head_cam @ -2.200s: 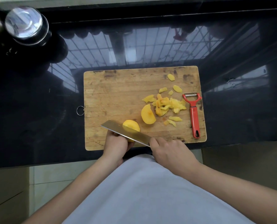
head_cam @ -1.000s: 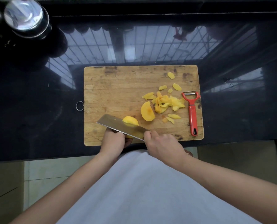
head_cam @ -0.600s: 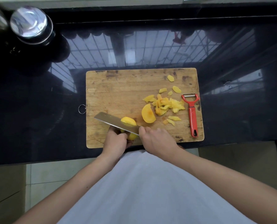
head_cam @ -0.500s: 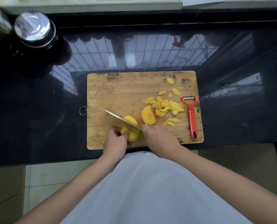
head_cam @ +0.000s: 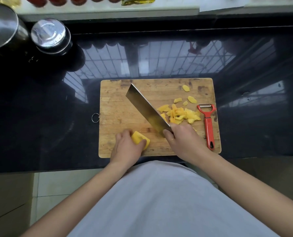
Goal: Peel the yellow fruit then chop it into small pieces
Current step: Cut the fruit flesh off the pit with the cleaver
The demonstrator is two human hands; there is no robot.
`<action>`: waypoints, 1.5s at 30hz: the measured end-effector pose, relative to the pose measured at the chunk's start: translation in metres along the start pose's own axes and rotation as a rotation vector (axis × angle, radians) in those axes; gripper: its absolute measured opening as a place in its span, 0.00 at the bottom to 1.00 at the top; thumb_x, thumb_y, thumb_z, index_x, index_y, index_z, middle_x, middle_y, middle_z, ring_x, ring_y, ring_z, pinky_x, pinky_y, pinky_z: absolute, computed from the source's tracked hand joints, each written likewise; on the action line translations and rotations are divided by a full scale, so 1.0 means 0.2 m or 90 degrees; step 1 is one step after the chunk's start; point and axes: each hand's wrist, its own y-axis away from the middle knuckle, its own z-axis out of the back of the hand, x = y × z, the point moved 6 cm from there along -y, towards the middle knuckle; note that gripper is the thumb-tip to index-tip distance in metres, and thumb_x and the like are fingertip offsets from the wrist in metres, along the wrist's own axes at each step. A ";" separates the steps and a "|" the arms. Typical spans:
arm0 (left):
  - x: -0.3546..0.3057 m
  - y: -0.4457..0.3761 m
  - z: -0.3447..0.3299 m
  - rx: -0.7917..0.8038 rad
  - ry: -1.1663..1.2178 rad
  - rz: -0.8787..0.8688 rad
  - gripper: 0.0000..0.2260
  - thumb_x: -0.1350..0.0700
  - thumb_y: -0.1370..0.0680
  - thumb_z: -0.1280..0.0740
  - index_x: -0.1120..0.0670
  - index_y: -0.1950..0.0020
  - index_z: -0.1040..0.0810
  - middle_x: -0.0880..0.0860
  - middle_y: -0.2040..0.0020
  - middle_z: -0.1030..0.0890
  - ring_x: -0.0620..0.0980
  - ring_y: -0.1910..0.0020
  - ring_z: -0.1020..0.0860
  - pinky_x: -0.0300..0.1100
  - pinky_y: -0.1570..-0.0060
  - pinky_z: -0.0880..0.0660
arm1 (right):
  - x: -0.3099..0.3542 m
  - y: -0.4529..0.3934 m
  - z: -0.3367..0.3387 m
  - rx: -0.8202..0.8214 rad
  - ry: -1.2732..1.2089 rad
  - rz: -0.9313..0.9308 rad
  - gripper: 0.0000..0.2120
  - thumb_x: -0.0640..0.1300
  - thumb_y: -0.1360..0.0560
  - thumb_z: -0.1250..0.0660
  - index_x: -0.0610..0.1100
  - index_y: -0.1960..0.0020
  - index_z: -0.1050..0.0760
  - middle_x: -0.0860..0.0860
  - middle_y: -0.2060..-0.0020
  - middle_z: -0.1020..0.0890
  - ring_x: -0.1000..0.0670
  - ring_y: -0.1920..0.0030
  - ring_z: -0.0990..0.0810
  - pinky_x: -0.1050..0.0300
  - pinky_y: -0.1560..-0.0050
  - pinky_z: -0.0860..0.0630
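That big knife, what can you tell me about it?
The knife is a cleaver with a broad rectangular blade of dull grey metal. The right hand grips its handle, which is hidden. The blade slants up and left over the wooden cutting board, apart from the yellow fruit held by the left hand.

A glossy black tabletop (head_cam: 39, 106) is seen, with a window grille mirrored in its surface. Two lidded steel containers are placed at its far left corner: a smaller one (head_cam: 50, 35) and a larger one (head_cam: 1, 25) just beside it, partly cut off by the frame edge. A pale ledge (head_cam: 108, 10) is seen behind the tabletop. Pale floor tiles (head_cam: 53, 183) are visible below its near edge.
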 end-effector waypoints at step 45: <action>0.07 0.04 -0.02 -0.258 0.207 -0.194 0.06 0.56 0.23 0.24 0.55 0.49 0.18 0.46 0.49 0.24 0.46 0.57 0.20 0.46 0.53 0.22 | 0.02 0.23 -0.13 -0.046 0.186 0.123 0.11 0.49 0.18 0.44 0.47 0.52 0.25 0.49 0.63 0.21 0.43 0.65 0.23 0.46 0.65 0.23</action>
